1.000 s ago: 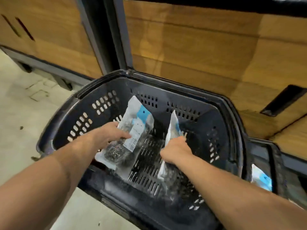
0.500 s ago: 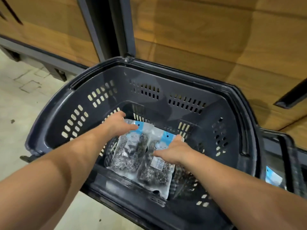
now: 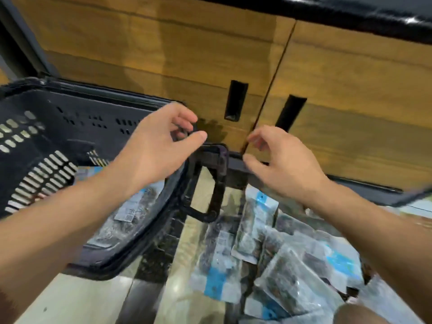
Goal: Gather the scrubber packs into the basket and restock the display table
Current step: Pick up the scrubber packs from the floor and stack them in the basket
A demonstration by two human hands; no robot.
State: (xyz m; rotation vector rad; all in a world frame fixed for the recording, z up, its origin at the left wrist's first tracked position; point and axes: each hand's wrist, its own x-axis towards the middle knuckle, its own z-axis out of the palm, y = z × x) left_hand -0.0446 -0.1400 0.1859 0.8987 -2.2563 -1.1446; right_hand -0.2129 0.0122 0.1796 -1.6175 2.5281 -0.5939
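Observation:
A dark plastic basket stands on the floor at the left, with scrubber packs lying on its bottom under my left forearm. My left hand hovers over the basket's right rim, fingers loosely curled, holding nothing. My right hand is further right, also empty with relaxed fingers, above a heap of several scrubber packs in clear bags with blue labels on the floor. The picture is blurred by motion.
A wooden cabinet front with two dark slot handles rises behind the hands, under a black counter edge. The basket's folded handle sits between basket and heap. Pale floor tiles lie at the lower left.
Both hands have let go of the two packs, which now lie in the basket, and have swung right toward the heap on the floor. The view has turned right as well.

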